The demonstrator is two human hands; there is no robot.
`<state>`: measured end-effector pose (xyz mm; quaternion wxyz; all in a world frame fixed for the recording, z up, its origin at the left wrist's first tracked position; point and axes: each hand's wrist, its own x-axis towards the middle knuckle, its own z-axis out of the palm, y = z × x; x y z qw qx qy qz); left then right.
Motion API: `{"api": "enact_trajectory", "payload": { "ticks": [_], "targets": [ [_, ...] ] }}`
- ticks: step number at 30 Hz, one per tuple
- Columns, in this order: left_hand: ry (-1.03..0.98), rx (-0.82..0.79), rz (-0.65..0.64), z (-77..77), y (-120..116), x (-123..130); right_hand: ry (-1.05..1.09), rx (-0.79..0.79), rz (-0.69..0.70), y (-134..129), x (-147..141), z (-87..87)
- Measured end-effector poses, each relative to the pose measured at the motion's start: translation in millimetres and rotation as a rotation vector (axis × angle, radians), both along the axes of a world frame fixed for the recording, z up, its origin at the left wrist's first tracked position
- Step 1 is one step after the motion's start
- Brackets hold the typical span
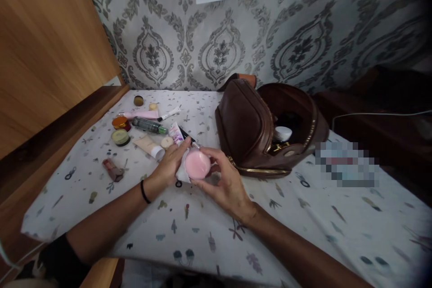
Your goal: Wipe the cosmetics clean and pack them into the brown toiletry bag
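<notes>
A round jar with a pink top is held over the table in front of me. My right hand grips it from the right, thumb and fingers around its side. On the other side, my left hand presses a white tissue or cloth against the jar; its fingers are partly hidden. Just beyond the left hand lie a beige tube with a white cap, a small cream-coloured round piece, a white and purple tube and a dark slim brush-like item.
An open brown bag stands to the right, with a white-lidded item inside. Further left lie a green bottle, a pink tube, an amber jar, a yellow-green jar and a small reddish bottle. A wooden panel rises at left.
</notes>
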<state>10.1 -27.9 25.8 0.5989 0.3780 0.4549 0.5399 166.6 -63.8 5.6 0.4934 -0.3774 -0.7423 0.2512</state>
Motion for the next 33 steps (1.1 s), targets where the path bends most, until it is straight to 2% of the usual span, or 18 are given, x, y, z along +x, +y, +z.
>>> {"api": "enact_trajectory", "payload": {
  "ticks": [4, 9, 12, 16, 19, 24, 27, 33],
  "targets": [
    [0.010, 0.027, -0.029, 1.3, 1.0, 3.9, 0.077, -0.125, -0.010, -2.1, -0.8, 2.1],
    [0.161, 0.089, -0.064, 7.8, 0.2, -1.2, 0.126, -0.187, -0.043, -0.1, -1.8, -0.9],
    [0.251, 0.165, -0.109, 17.8, -4.4, -2.7, 0.128, -0.175, -0.047, 1.1, -1.9, -3.8],
    [0.240, 0.189, -0.165, 23.3, -9.3, -0.3, 0.065, -0.098, -0.008, 1.8, -0.1, -4.1],
    [0.224, 0.194, -0.184, 17.6, -8.4, 0.3, 0.035, -0.069, 0.010, 1.7, 1.0, -2.5],
    [0.153, 0.164, -0.065, 2.4, 0.1, -3.4, 0.033, -0.121, 0.073, -0.8, -0.2, -2.4],
    [0.084, 0.110, -0.056, -3.5, 4.5, -4.7, 0.024, -0.104, 0.096, -2.6, -0.5, -2.3],
    [-0.028, 0.038, -0.088, -5.9, 4.5, -1.9, -0.063, 0.003, 0.026, -3.3, 1.6, 3.9]
  ]
}}
